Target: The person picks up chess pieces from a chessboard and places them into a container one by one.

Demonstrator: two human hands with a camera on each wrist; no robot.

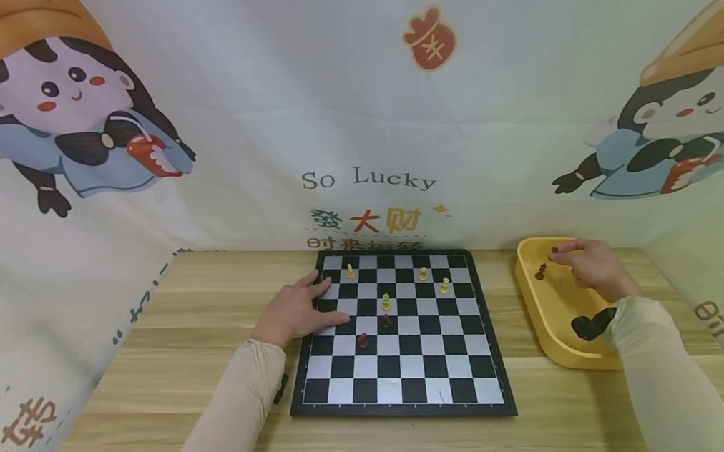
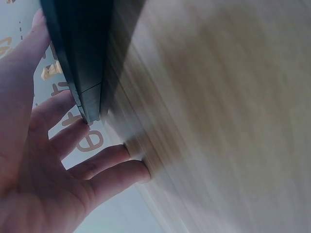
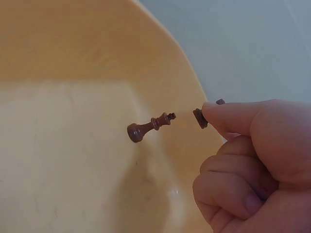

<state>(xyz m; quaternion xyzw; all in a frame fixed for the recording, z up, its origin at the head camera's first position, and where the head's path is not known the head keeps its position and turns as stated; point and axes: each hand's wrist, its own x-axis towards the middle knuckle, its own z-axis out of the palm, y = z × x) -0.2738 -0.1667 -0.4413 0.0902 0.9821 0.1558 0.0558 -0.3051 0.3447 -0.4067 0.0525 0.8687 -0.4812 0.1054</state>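
Note:
A black-and-white chessboard (image 1: 400,366) lies on the table with several cream chess pieces, among them one (image 1: 386,301) near two brown pieces, one at the left (image 1: 362,340) and one (image 1: 386,321) closer to the middle. Across the board's left edge rests my left hand (image 1: 292,311), fingers spread and thumb on the squares. Over the far side of a yellow tray (image 1: 533,311), my right hand (image 3: 252,155) pinches a small brown chess piece (image 3: 200,118) between thumb and forefinger, mostly hidden. Below it a brown chess king (image 3: 148,127) lies on its side in the tray.
The wooden table (image 1: 173,357) extends left of the board and between board and tray. A printed cloth (image 1: 249,121) hangs behind and along both sides. A black strap piece (image 1: 593,324) sits at the right wrist, over the tray.

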